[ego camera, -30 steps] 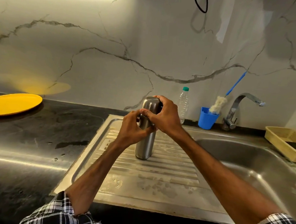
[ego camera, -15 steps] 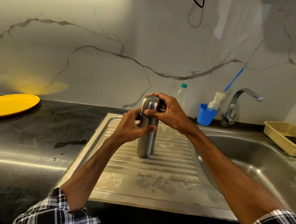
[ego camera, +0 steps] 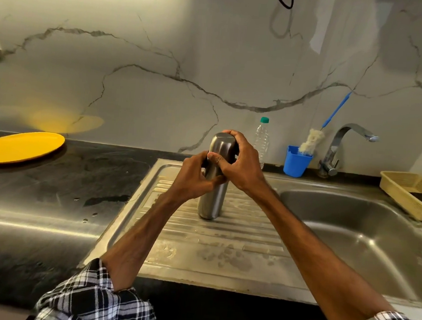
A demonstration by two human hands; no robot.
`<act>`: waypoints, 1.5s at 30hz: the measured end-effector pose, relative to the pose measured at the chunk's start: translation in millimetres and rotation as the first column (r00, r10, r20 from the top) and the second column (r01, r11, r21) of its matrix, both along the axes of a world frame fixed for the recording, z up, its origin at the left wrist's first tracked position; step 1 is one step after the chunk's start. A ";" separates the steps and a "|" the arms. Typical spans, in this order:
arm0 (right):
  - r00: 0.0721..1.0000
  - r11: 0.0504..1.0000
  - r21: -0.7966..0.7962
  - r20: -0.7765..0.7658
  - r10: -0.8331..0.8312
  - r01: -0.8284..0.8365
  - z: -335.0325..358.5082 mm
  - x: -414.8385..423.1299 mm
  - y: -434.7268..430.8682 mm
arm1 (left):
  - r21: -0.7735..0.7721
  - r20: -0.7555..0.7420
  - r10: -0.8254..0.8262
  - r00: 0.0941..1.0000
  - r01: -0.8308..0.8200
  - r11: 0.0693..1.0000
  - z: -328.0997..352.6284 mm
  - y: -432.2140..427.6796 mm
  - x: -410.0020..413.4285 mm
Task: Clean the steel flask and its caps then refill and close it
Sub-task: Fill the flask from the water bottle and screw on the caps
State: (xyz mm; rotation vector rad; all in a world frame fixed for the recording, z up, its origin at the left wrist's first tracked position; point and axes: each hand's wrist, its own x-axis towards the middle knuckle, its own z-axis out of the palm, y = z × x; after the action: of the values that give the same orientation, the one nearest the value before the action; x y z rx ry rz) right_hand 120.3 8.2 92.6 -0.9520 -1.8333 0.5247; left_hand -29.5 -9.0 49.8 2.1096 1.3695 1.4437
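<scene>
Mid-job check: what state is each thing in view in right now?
steel flask: upright on the drainboard, capped.
cap: on the flask, right hand gripping it.
left hand: gripping the flask body.
tap: no water running.
plastic bottle: upright, lid on.
blue cup: upright, brush standing in it.
yellow plate: flat on the counter.

We note the flask, brushed steel, cylindrical, standing upright on the drainboard; its rounded cap sits on top.
</scene>
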 end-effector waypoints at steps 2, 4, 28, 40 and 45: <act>0.995 0.991 -0.095 -0.020 0.097 -0.099 0.5 9.1 1.8 | -0.015 -0.013 -0.006 1.000 0.005 1.000 0.6 -1.3 -1.8; 0.983 0.960 -0.215 -0.068 0.171 -0.182 -7.2 22.5 1.3 | -0.025 -0.030 -0.004 1.000 0.003 1.000 0.4 -2.4 -2.4; 0.999 0.981 -0.195 0.046 0.017 -0.007 -53.0 2.6 17.9 | -0.133 0.082 0.108 0.991 -0.097 0.986 5.1 -12.9 -18.7; 1.000 0.972 -0.232 -0.009 -0.028 0.025 -66.3 -1.7 30.6 | -0.160 0.093 0.176 0.980 -0.159 0.974 -12.1 6.5 -14.8; 0.999 0.963 -0.268 -0.017 -0.034 0.029 -74.0 -0.1 27.9 | -0.150 0.091 0.205 0.975 -0.190 0.970 -22.1 5.5 -7.1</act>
State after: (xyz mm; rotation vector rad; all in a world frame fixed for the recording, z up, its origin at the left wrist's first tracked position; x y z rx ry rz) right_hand 120.2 36.1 18.6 -1.1487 -1.7527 0.7746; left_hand -36.7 -3.5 27.7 1.8276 1.6267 1.4601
